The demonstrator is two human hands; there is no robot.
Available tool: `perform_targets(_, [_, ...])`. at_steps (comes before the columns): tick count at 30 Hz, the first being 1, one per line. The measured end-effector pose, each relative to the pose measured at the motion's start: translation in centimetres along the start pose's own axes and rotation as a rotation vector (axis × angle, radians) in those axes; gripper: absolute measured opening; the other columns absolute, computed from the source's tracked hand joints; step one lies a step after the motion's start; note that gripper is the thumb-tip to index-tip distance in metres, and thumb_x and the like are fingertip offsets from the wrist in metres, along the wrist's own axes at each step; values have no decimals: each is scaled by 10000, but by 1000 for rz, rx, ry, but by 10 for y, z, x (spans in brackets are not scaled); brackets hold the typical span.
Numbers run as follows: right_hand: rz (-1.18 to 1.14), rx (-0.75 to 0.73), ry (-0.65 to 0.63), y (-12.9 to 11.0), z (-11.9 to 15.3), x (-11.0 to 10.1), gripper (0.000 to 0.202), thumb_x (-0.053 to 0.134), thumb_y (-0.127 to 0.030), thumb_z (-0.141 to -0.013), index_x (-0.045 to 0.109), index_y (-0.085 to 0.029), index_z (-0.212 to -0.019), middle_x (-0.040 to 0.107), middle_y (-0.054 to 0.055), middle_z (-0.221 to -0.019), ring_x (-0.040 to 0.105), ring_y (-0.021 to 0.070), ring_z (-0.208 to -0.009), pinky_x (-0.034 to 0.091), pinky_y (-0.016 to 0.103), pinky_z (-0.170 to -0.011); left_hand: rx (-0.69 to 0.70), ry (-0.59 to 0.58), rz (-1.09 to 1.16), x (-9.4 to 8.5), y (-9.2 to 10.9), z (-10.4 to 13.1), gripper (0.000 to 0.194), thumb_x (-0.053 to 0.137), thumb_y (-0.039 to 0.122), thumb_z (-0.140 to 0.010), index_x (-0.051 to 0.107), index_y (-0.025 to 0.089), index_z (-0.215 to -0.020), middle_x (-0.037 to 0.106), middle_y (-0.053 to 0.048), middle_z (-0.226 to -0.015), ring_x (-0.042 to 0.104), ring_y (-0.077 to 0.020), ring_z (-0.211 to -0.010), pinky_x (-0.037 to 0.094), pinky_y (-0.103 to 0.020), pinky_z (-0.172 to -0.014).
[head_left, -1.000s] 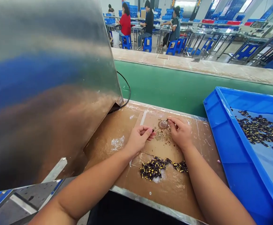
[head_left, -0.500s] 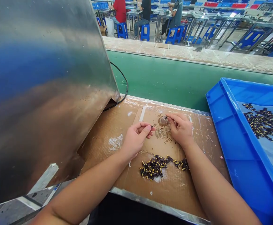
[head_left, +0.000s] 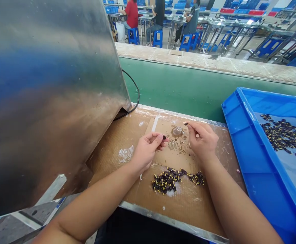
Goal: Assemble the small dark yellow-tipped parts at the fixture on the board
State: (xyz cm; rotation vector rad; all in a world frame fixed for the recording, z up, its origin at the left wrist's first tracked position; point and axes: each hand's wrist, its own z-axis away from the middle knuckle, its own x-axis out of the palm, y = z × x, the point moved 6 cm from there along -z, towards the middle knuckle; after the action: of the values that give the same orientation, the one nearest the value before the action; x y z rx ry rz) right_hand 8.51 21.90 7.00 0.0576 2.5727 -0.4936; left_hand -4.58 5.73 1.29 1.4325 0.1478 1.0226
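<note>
My left hand [head_left: 151, 147] pinches a small dark part [head_left: 164, 137] between thumb and forefinger, left of the stained patch on the cardboard. With its thumb and fingertips, my right hand [head_left: 201, 137] grips another tiny dark piece [head_left: 186, 124], too small to name. A small clear cup [head_left: 177, 131] stands between the hands on a wet brown stain; neither hand touches it. Just below it lies a small ridged patch [head_left: 174, 145]. Nearer to me, a pile of small black parts with yellow ends [head_left: 165, 180] rests on the cardboard, trailing off to the right.
To the right stands a blue bin [head_left: 261, 162] holding many black-and-yellow parts [head_left: 285, 135] on a pale sheet. A large metal housing [head_left: 53, 101] blocks the left side, with a black cable [head_left: 138, 91] beside it. Beyond the green belt [head_left: 168, 79], people sit at tables.
My right hand has drawn back from the clear cup, to the right, with the tiny dark piece in its fingertips. My left hand stays nearly still; its dark part shows more.
</note>
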Motion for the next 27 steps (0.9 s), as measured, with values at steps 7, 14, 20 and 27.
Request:
perform_targets(7, [60,32,6,-11,-7,-2,191,633,-196,-960,763,-259,-1085,792,34,-996,730,199,-852,569,341,-750,-84,-6,119,-2,-7,-1,347,903,389,-709,744,116,-853,756,-110,-820,639,-104,-663,491,-222,-659])
perform_targets(14, [-58,307,89,-11,1,-17,167,626,-285,-944,747,-204,-1024,763,52,-901,686,172,-732,558,325,-685,-162,-49,294,4,-9,0,278,916,276,-700,741,107,-837,771,-138,-900,690,-128,-755,538,-218,-705])
perform_targets(20, [-447,649,-20,-47,6,-29,167,660,-281,-914,761,-200,-1020,733,41,-822,673,144,-693,562,278,-631,-180,-88,339,7,-6,6,257,895,249,-733,758,108,-899,773,-122,-903,687,-112,-757,551,-199,-711])
perform_targets(27, [-671,770,-97,-76,35,-11,173,747,-274,-867,776,-243,-1034,768,18,-852,707,143,-727,634,301,-723,-167,-117,338,13,-4,15,287,935,277,-681,775,124,-863,773,-74,-866,680,-89,-743,560,-182,-740])
